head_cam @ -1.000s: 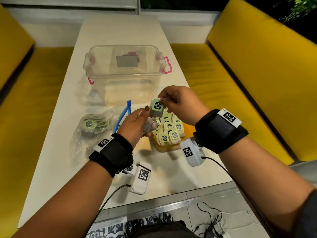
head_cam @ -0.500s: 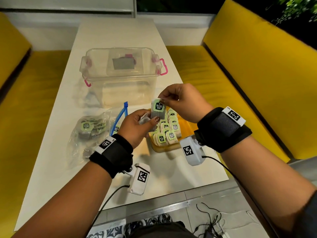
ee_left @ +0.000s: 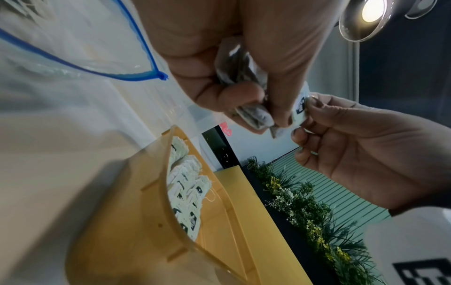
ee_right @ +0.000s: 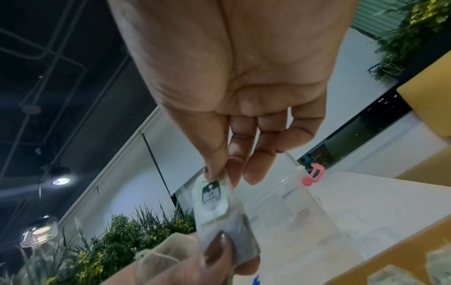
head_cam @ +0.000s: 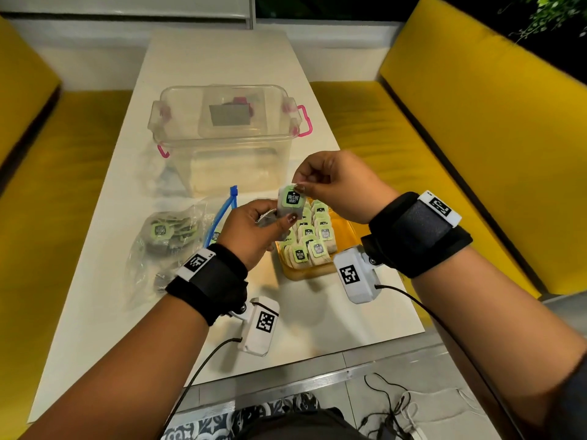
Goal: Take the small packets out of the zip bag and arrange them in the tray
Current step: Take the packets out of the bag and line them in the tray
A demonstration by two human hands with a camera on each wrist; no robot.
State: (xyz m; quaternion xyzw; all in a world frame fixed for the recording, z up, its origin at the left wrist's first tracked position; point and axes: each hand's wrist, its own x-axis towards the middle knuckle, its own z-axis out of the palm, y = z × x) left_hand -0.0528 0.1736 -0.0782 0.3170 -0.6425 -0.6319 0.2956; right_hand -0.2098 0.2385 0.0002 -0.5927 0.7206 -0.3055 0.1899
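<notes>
1. The zip bag (head_cam: 165, 236) lies on the desk (head_cam: 95, 312), far left. More small packets (head_cam: 160, 230) are inside it.
2. The left hand (head_cam: 251, 230) is curled round a few loose packets. Its thumb also presses the bottom of one packet (head_cam: 290, 201).
3. The right hand (head_cam: 336, 185) pinches the top of that same packet, which stands tall between both grips.
4. The tray (head_cam: 346, 236) sits right below, partly filled, closer to the right hand.
5. The left wrist view shows the bunched packets (ee_left: 244, 81) in the left palm; the head view mostly hides them.
</notes>
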